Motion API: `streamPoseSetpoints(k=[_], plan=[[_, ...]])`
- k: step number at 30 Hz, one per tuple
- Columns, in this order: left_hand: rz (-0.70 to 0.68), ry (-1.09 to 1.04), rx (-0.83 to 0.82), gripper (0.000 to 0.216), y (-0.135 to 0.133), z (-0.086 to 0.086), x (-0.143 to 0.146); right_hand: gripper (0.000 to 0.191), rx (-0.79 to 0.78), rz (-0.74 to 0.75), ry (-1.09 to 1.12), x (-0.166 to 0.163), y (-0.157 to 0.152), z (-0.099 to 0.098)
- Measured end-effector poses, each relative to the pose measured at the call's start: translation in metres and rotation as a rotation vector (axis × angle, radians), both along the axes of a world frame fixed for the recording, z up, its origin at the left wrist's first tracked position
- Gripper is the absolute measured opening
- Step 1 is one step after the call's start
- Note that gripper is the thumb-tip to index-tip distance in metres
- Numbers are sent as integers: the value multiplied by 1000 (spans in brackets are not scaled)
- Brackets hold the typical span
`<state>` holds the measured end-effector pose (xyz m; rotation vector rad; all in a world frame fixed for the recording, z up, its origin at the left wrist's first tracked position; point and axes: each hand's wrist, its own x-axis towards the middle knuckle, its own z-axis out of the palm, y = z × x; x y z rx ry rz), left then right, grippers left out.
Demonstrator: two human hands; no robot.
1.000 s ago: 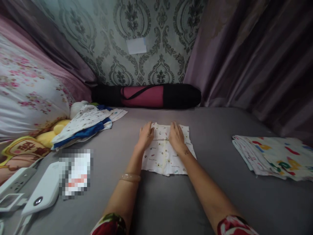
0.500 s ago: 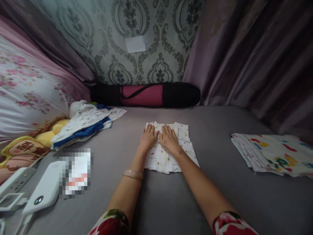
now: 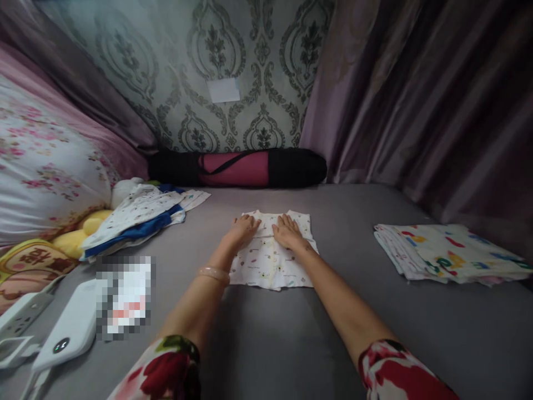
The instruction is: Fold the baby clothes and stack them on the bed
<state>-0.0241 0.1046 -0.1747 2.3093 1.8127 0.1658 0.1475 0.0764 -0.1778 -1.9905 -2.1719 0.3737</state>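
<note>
A small white printed baby shirt (image 3: 270, 261) lies flat on the grey bed sheet (image 3: 266, 339) in front of me, its upper edge away from me. My left hand (image 3: 245, 228) rests on its upper left part, palm down with the fingers stretched out. On the upper right part lies my right hand (image 3: 288, 230), also flat, fingers extended. Neither hand grips the cloth. A strip of the shirt's front shows between the two hands. A pale bangle (image 3: 213, 274) is around my left wrist.
Folded printed cloths (image 3: 452, 253) lie at the right. At the left are a loose heap of clothes (image 3: 137, 214), a white power bank (image 3: 73, 325), a power strip (image 3: 25, 314) and a blurred-out item (image 3: 129, 300). A black and red long bag (image 3: 235, 168) lies along the wall.
My left hand has slid outward to the shirt's left side, so the gap between my hands is wider. The camera view has shifted slightly.
</note>
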Motion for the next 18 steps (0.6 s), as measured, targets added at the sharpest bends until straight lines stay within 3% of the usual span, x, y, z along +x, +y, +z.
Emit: streamPoseSetpoints(k=[4,10,15,18], plan=[[-54,-4,156,59,-1,-1,-2,59,175,-36,-35,14,-2,-2],[-22,-11,72,66,1,-29,-3,56,160,-81,-42,20,1,-19],[-45,82,39,63,11,-16,1,59,-4,-43,-3,27,12,-7],[-115,100,181,59,15,-9,6,58,74,-25,-19,37,16,0]])
